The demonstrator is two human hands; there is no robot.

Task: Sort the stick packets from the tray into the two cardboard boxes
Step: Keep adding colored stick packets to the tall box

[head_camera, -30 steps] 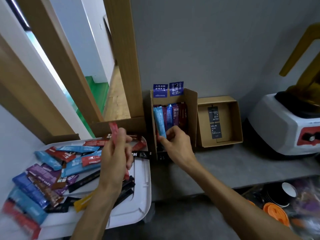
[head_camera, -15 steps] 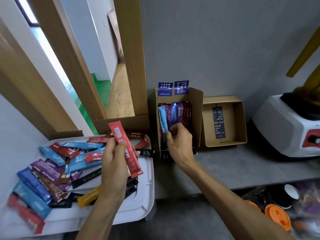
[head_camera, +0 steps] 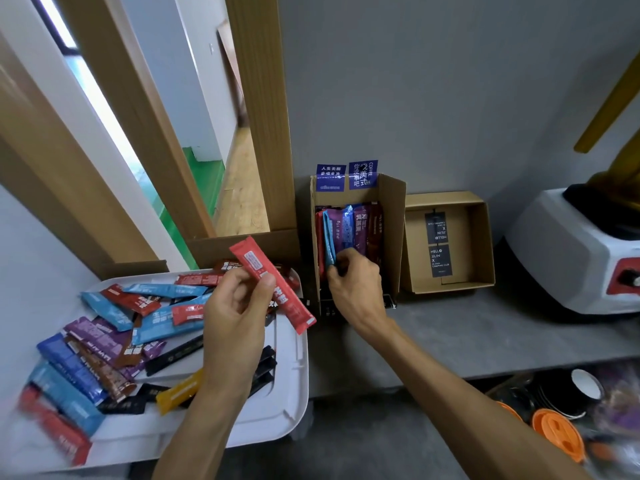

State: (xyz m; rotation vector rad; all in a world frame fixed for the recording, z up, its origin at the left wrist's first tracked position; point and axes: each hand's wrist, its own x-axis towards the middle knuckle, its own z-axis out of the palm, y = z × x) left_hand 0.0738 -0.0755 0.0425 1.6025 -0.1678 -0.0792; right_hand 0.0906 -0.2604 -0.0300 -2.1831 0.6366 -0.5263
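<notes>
— How far along was the sorting?

— Well short of done, by my reckoning. Nearest the person, below and left of the left hand (head_camera: 235, 317), the white tray (head_camera: 287, 393) held a loose heap of stick packets (head_camera: 104, 344): blue, purple, red, brown, black and one yellow.

— And the hands?

— The left hand was raised over the tray's far right corner. Its thumb and fingertips pinched a red packet (head_camera: 273, 282) near the middle, and the packet slanted down towards the right hand (head_camera: 356, 289). That hand reached forward on an outstretched arm, back of the hand up. Its fingers were curled round the lower end of a light-blue packet (head_camera: 329, 237).

— Where did that one stand?

— In the tall cardboard box (head_camera: 393, 220), just beyond the right hand, at the left of a row of packets on end: red, blue, purple, brown. Farther right of that hand, the low cardboard box (head_camera: 481, 237) held only what looked like two black packets (head_camera: 438, 244), flat and end to end.

— So what was left?

— Most of the tray, I'd say, plus the red one in hand.
</notes>
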